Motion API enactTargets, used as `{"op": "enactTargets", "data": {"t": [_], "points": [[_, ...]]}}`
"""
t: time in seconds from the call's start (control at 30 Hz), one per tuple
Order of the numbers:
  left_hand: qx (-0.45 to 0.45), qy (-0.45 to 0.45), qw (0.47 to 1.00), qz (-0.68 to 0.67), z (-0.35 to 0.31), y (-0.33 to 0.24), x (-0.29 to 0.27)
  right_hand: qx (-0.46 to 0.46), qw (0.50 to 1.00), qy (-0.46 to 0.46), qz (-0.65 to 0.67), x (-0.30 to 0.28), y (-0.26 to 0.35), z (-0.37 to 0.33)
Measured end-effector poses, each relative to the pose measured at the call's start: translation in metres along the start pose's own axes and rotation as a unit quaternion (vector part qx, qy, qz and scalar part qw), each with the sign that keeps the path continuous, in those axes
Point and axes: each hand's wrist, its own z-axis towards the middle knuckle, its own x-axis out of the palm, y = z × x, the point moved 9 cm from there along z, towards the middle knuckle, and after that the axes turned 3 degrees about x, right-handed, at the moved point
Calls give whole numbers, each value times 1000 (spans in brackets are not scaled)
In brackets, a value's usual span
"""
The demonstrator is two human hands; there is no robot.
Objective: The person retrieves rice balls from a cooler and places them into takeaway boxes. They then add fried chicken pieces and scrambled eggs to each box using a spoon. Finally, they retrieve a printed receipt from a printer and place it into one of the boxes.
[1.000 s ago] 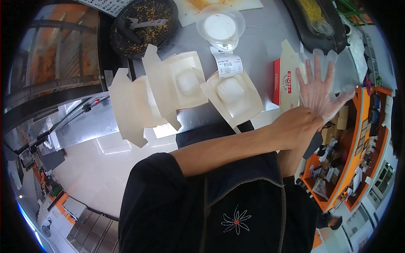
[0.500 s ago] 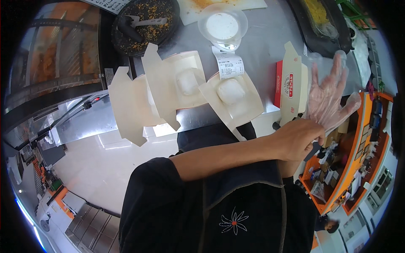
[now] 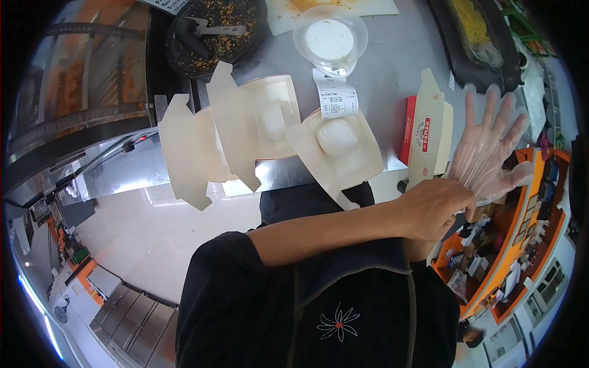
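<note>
My right hand (image 3: 488,144) is inside a loose, clear plastic glove (image 3: 463,172), its fingers spread upward. Across my body reaches my left forearm, and my bare left hand (image 3: 434,207) is closed at the right wrist, pinching the glove's cuff. Beside the gloved hand stands a red and cream carton (image 3: 424,132), its flap raised. Three open cream boxes line the counter's near edge: a left one (image 3: 190,147), a middle one (image 3: 245,132) and a right one (image 3: 362,153). White rounded mounds, perhaps rice, sit in the middle and right boxes.
A paper receipt (image 3: 338,101) lies against the right box. Behind it are a translucent round container (image 3: 330,40) and a stained white board (image 3: 362,7). A dark stone mortar (image 3: 230,52) with a handled tool stands back left; a black tray (image 3: 454,37) with yellow food, back right.
My gloved right hand has turned slightly, its fingers now spread and straighter. My left hand has stayed at the cuff and shifted a little down. The view has moved slightly.
</note>
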Motion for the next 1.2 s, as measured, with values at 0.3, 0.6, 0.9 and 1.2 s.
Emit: {"op": "enactTargets", "data": {"t": [0.3, 0.6, 0.9, 1.2], "points": [[7, -8, 1000, 25, 7, 3, -3, 18, 1000, 15, 17, 3, -8, 14], [74, 7, 968, 239, 0, -3, -5, 33, 998, 34, 29, 11, -18, 22], [128, 10, 954, 270, -42, -37, -12, 32, 996, 60, 58, 26, -19, -18], [149, 46, 964, 215, -130, -105, -27, 11, 998, 33, 57, 39, -9, -128]]}}
